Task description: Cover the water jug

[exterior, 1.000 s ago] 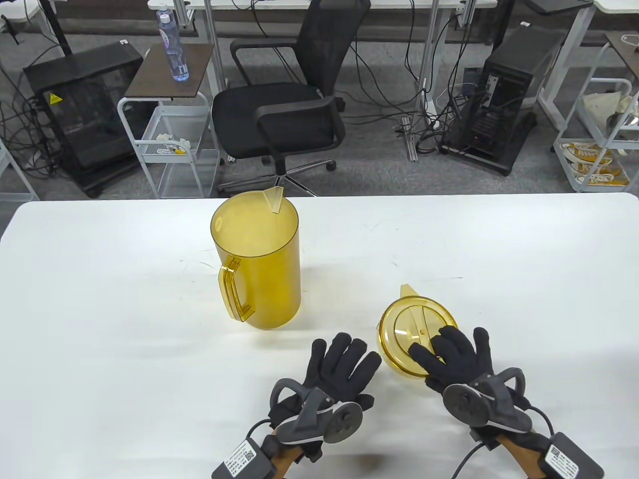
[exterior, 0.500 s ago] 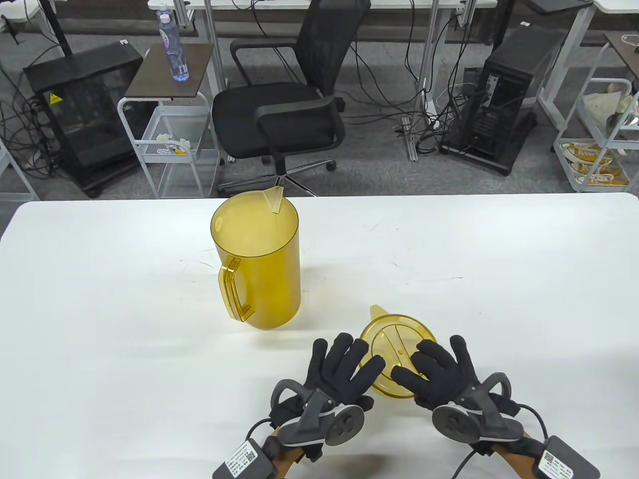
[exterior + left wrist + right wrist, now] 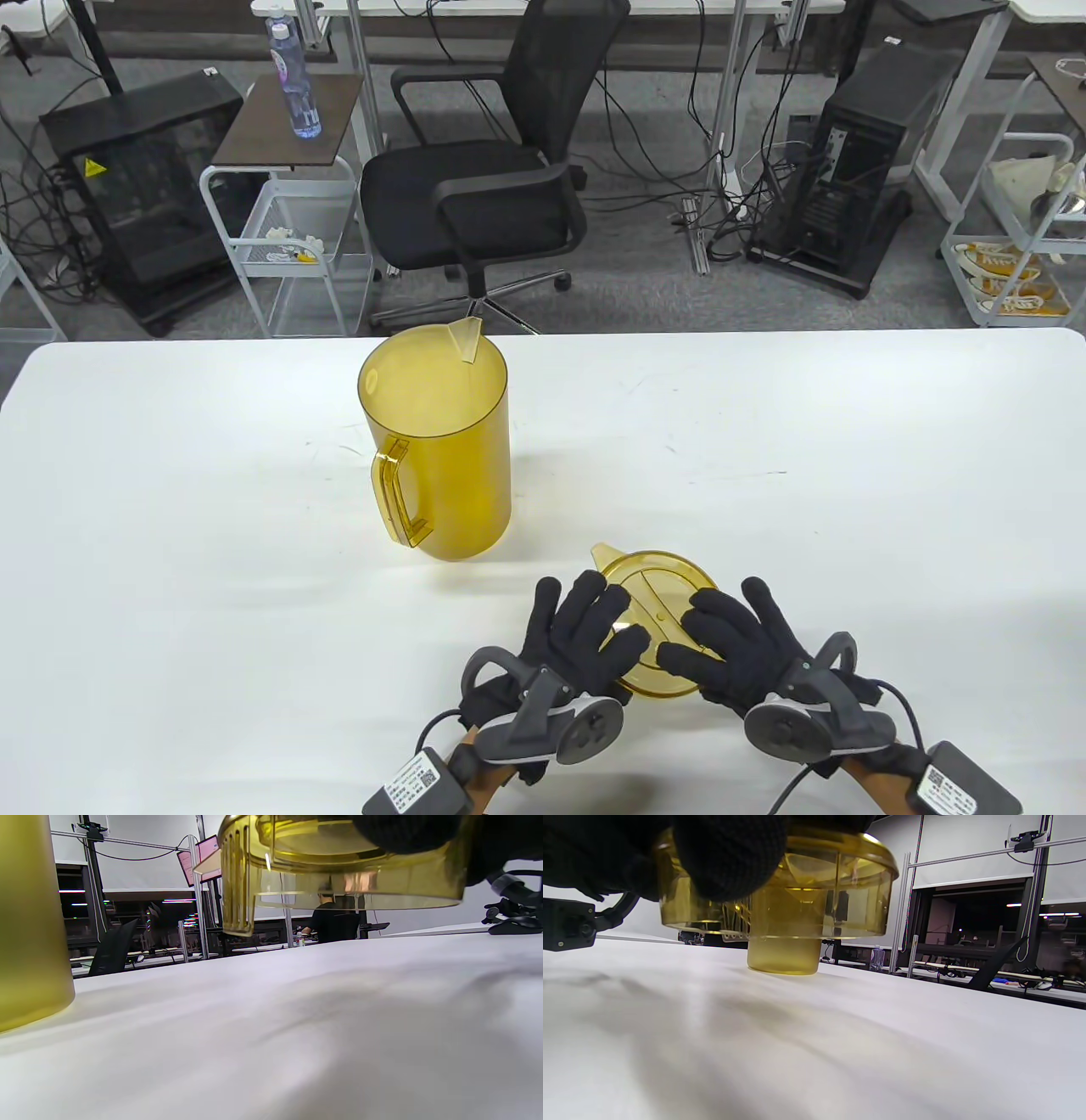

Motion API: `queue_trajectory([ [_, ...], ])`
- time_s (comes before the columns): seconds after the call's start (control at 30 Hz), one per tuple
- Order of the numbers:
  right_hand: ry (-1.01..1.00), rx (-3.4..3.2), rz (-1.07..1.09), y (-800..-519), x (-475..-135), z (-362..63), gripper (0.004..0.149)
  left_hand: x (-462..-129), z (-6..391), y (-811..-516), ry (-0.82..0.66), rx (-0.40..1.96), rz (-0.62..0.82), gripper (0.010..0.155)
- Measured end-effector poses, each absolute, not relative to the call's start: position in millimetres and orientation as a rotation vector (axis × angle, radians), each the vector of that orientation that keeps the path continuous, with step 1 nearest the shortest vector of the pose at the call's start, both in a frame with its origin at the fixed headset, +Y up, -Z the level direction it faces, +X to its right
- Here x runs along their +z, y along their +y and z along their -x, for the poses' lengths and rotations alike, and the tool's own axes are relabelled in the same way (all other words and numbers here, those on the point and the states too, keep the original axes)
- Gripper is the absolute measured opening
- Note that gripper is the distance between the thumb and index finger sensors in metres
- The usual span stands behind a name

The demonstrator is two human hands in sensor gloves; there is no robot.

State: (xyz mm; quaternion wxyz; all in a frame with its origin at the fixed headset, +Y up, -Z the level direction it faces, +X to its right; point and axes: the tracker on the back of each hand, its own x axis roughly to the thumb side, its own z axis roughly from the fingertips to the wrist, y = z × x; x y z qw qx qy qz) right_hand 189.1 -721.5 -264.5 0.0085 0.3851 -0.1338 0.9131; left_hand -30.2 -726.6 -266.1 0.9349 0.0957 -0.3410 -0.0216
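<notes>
A tall amber water jug (image 3: 445, 458) stands upright and uncovered at the table's middle, handle toward me; it also shows at the left edge as the jug (image 3: 29, 921). Its amber lid (image 3: 657, 586) hangs a little above the white table (image 3: 170, 509) near the front. My right hand (image 3: 721, 637) grips the lid from the right, fingers over its top. My left hand (image 3: 585, 628) lies with straight fingers on the lid's left edge. From the right wrist the lid (image 3: 831, 891) floats clear of the table, glove fingers (image 3: 729, 857) over its rim, the jug (image 3: 782, 955) behind.
A black office chair (image 3: 484, 178) and a small cart with a water bottle (image 3: 293, 76) stand beyond the table's far edge. Computer towers and cables sit on the floor further back.
My right hand has carried the lid leftward and toward me, lifting it off the table. The lid now reaches under my left fingers. The left hand and the jug have stayed put.
</notes>
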Motion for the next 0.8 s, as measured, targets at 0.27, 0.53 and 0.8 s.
queue_trajectory([
  [0.27,-0.466,2.819,-1.14,-717,-267,-195,0.079,-262,27,-723,-0.717,-0.06,-0.22,0.066],
  [0.53,-0.587,2.76,-0.883,-700,-281,-223,0.08,-263,30,-713,-0.696,-0.064,-0.263,0.065],
  [0.8,-0.636,2.673,-0.613,-689,-299,-261,0.075,-262,40,-682,-0.656,-0.033,-0.351,0.065],
])
